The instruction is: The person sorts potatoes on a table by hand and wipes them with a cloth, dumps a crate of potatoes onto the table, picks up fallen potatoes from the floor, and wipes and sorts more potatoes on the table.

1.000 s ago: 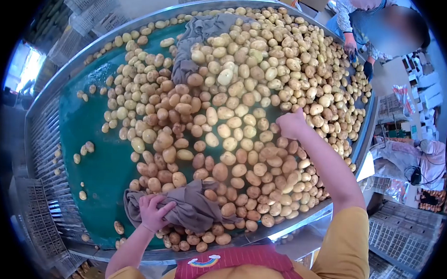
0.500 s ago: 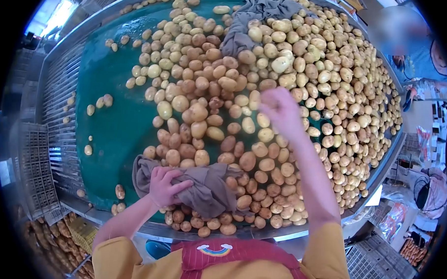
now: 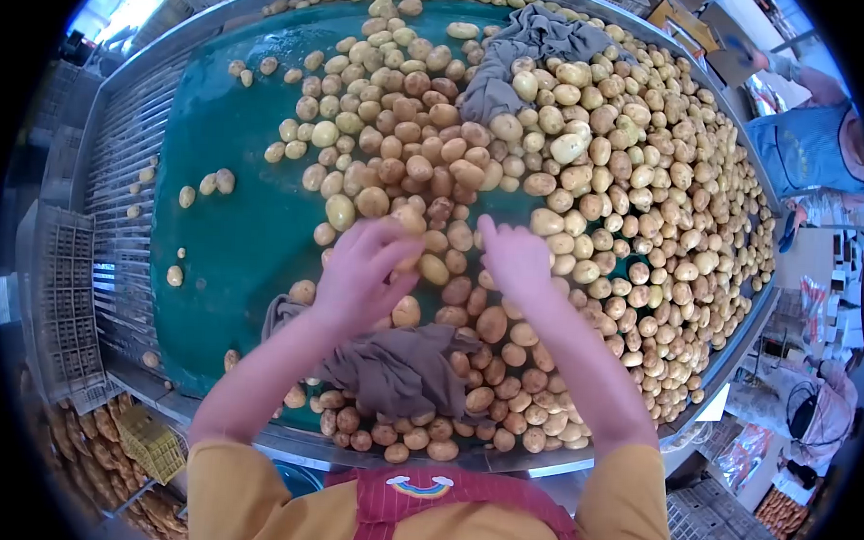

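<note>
My left hand (image 3: 367,272) is over the potatoes near the middle of the green surface (image 3: 236,282). Its fingers are curved and apart, with potatoes (image 3: 434,269) right beside the fingertips. To its right, my right hand (image 3: 516,263) hovers above a bare green patch, its index finger stretched out and the other fingers partly hidden. No potato shows in it. A crumpled grey-brown cloth (image 3: 400,369) lies on potatoes below my left hand, partly covered by my forearm.
A dense potato heap (image 3: 691,212) fills the right side. Another grey cloth (image 3: 530,40) lies across potatoes at the back. Metal slats (image 3: 121,192) and a plastic crate (image 3: 64,305) border the left. A person in blue (image 3: 807,150) stands beyond the right edge.
My left hand has left the near cloth and moved up and right onto the potatoes. My right hand has moved down and left. Potatoes near it have shifted, baring green surface.
</note>
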The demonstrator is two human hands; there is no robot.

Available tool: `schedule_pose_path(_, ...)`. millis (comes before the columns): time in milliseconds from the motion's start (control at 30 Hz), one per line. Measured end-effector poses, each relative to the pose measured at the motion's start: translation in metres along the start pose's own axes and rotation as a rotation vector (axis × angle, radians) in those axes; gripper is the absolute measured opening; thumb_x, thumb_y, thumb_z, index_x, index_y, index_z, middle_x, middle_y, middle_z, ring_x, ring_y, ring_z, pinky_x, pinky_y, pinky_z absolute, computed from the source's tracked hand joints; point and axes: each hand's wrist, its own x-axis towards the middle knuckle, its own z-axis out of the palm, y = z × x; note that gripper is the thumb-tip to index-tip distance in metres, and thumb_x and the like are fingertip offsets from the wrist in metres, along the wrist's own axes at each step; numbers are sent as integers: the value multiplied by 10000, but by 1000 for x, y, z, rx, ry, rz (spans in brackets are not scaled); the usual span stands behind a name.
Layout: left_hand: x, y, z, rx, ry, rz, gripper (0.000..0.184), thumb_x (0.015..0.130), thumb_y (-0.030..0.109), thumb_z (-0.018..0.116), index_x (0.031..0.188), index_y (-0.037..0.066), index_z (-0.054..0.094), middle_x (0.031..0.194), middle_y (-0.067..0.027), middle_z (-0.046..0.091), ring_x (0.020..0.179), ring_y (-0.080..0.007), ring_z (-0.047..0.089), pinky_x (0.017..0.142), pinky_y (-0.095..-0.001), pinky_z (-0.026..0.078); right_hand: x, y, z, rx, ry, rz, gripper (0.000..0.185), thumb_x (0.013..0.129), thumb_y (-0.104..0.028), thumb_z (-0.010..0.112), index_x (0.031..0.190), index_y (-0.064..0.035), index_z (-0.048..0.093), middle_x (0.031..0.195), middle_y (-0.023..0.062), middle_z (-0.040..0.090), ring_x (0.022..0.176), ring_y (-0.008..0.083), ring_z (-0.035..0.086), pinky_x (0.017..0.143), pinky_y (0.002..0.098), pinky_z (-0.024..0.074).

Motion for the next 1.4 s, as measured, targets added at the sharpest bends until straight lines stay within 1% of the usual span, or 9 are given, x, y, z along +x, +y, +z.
schedule_pose_path(233, 73, -25, 64, 306, -289, -119, 330, 770, 151, 747, 1074, 125, 619, 1057, -61, 613, 1018, -295, 601, 824, -451, 490, -35, 1, -16, 177, -37, -21, 448, 780, -131, 709, 1198, -136, 548, 770, 78, 652, 684, 267, 661, 544, 342, 532)
schedule_pose_path(367, 70, -44, 63, 137, -271, -207, 353, 776, 126, 747, 1095, 108, 597, 1021, -82, 625, 943, -297, 634, 813, -412, 514, -52, 31, -41, 1454, -312, 414, 382, 895, -102, 692, 1248, -108, 548, 942, 114, 670, 828, 227, 684, 672, 327, 562)
schedule_pose_path(533, 53, -37, 4, -1333, 56, -618, 429, 752, -86, 497, 1154, 57, 539, 1081, -65, 634, 1040, -199, 641, 936, -338, 522, -59, 54, -42, 2475, 9, 536, 248, 1059, -285, 517, 1075, -56, 612, 1010, 95, 639, 921, 176, 637, 739, 286, 521)
schedule_pose_path(600, 52, -37, -3, -1565, 69, -697, 371, 784, -51, 545, 1137, 63, 564, 1081, -38, 633, 1029, -188, 632, 899, -332, 530, -40, 71, -16, 2251, -16, 545, 195, 1031, -245, 576, 1002, -56, 616, 1027, 45, 623, 879, 182, 632, 712, 288, 510)
schedule_pose_path(733, 65, -39, 44, -47, -137, -175, 235, 862, 191, 698, 1091, 161, 652, 1003, -41, 642, 934, -215, 644, 759, -326, 538, 32, 51, -3, 540, 457, 197, 126, 895, -123, 659, 990, -77, 589, 983, 123, 601, 725, 245, 677, 617, 374, 550)
schedule_pose_path(833, 69, -22, 65, 515, -260, -9, 310, 837, 181, 713, 1138, 203, 644, 927, -54, 629, 890, -225, 651, 708, -335, 538, 50, 34, -4, 168, 207, 275, 185, 859, -100, 636, 1038, -93, 590, 972, 144, 594, 728, 297, 685, 587, 405, 565)
schedule_pose_path(1100, 93, -25, 73, 701, -524, 309, 381, 870, 167, 638, 1238, 259, 617, 859, 4, 629, 860, -192, 646, 610, -305, 515, 34, 42, 7, 357, 239, 91, 167, 798, -94, 628, 962, -111, 607, 836, 107, 610, 763, 291, 669, 569, 410, 541)
schedule_pose_path(1267, 89, -33, 90, 660, -640, 377, 424, 908, 170, 587, 1311, 296, 550, 937, -76, 587, 792, -212, 648, 570, -306, 510, 3, 32, -42, 1605, -251, 526, 178, 935, -128, 697, 906, -68, 532, 760, -19, 555, 581, 52, 532, 525, 202, 414)
schedule_pose_path(1400, 98, -30, 85, 563, -788, 287, 322, 926, 180, 558, 1223, 306, 558, 1065, -174, 547, 719, -283, 686, 595, -369, 567, -23, 4, -28, 1166, -115, 281, 184, 853, -48, 671, 1036, -61, 680, 871, 77, 673, 779, 211, 686, 704, 343, 550)
